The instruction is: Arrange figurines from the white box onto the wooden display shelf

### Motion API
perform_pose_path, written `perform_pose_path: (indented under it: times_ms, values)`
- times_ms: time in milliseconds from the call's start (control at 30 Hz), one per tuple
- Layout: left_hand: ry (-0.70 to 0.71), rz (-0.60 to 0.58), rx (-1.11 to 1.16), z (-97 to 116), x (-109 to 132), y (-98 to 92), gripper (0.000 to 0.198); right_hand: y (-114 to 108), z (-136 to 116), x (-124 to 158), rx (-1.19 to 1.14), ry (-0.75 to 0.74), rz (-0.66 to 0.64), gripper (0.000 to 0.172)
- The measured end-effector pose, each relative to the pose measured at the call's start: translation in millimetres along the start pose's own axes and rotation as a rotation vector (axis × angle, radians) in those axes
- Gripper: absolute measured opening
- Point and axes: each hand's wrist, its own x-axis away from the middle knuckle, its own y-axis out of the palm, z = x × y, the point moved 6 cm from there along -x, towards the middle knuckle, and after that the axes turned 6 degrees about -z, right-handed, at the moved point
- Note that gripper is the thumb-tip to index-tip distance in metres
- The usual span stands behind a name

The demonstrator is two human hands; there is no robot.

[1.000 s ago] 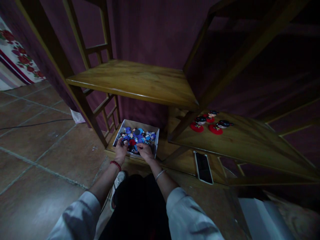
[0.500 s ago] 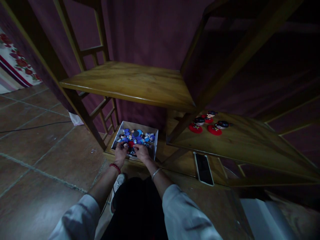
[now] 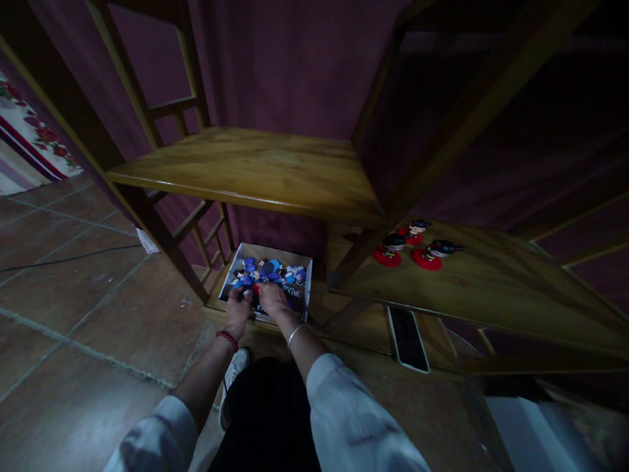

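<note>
A white open-topped box (image 3: 308, 288) holds several small figurines (image 3: 268, 267), mostly blue and purple with dark hair. At its near side, my left hand (image 3: 238, 308) is closed around a dark-haired figurine (image 3: 247, 295) with a pale face. My right hand (image 3: 273, 299) is right beside it, its fingers pinched at the red base (image 3: 255, 289) of this figurine. Both hands nearly meet over the front of the box. The fingertips are partly hidden, and the lower part of the figurine is hard to make out.
Three figurines on red bases (image 3: 427, 259) stand on the wooden shelf (image 3: 472, 288) to the right. A phone (image 3: 409, 339) lies on the lower board below it. Above the box, a higher shelf (image 3: 246, 164) juts out. A cable (image 3: 73, 259) crosses the tiled floor at left.
My right hand has moved left, closer to my left hand, and its fingers have come to the red base. My left hand keeps the figurine at the box's front. The view has shifted slightly.
</note>
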Motion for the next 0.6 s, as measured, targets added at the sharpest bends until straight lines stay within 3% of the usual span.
perform_pose_path:
  times_ms: [200, 600]
  values:
    - [-0.098, 0.017, 0.091, 5, 7, -2.0, 0.03, 0, -8, -5, 0.05, -0.043, -0.029, 0.032]
    - [-0.071, 0.028, 0.101, 8, 10, -3.8, 0.032, 1, -17, -6, 0.101, -0.087, -0.09, 0.032]
